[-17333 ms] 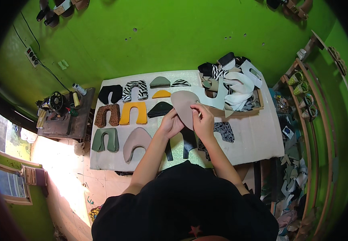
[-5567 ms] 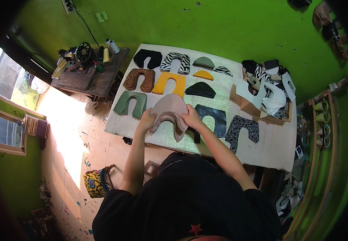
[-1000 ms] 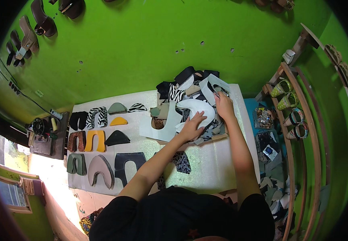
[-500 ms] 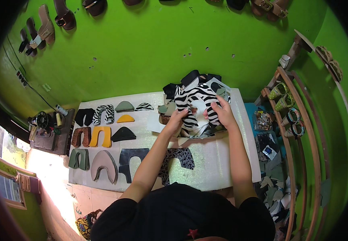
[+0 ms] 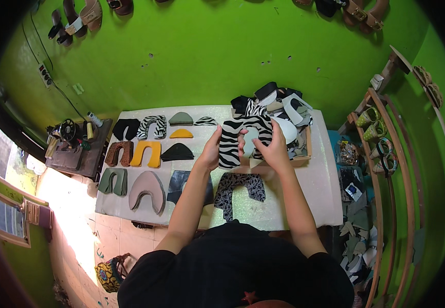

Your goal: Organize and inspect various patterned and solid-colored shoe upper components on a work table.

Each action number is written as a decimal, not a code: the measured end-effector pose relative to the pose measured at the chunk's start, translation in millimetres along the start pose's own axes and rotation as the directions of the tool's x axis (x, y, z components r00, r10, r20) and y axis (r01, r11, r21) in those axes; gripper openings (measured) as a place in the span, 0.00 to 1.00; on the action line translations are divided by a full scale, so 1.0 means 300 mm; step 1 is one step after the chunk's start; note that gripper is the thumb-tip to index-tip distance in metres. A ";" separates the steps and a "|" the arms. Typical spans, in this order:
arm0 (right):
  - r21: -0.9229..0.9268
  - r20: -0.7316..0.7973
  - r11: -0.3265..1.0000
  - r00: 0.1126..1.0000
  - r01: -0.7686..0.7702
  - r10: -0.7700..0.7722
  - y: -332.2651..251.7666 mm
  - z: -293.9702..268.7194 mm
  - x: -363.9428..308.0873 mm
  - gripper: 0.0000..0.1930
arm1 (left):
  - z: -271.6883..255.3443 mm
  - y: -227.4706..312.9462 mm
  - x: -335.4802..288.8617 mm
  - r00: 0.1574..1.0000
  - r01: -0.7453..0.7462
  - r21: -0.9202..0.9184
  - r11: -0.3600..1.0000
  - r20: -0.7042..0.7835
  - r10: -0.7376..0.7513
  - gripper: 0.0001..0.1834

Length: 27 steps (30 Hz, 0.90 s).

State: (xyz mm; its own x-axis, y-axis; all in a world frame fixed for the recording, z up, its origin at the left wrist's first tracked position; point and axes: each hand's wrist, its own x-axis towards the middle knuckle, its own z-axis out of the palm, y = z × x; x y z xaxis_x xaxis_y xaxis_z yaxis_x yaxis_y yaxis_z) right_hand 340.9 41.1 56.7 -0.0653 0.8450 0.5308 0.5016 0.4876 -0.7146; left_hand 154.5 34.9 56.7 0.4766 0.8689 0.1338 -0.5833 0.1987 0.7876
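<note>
A zebra-striped arch (image 5: pixel 229 148) is raised above the desk (image 5: pixel 312 192), in front of the scrap-filled box (image 5: pixel 300 162) near the far right corner. The left hand (image 5: pixel 213 153) grips its left leg, fingers showing through the cut-out and thumb by the outer edge. The right hand (image 5: pixel 275 152) grasps the other leg between thumb and index finger. Toward the near edge lies a grey patterned arch (image 5: pixel 234 182).

No readable words, no legible numbers — labels and brands, none legible.
</note>
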 end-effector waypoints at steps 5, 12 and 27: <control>0.079 0.044 0.996 0.999 -0.030 0.027 -0.063 0.040 -0.017 0.29 | -0.037 0.046 -0.078 0.999 0.033 -0.023 0.999 -0.036 -0.033 0.32; 0.047 0.100 0.999 0.995 0.023 -0.028 -0.124 0.138 -0.040 0.32 | -0.093 0.102 -0.153 0.998 0.057 -0.090 0.994 -0.009 -0.058 0.33; 0.419 0.331 0.849 0.925 -0.323 0.188 -0.144 0.422 -0.074 0.22 | -0.261 0.234 -0.334 0.990 0.061 -0.144 0.988 -0.118 -0.079 0.31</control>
State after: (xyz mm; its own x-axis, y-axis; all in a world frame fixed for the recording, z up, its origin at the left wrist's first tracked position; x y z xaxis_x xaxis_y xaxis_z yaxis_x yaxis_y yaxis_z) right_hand 211.6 29.3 18.1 -0.2518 0.9458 0.2052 0.0854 0.2329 -0.9687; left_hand 14.2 -2.8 51.4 0.4399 0.8980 -0.0007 -0.6419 0.3150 0.6991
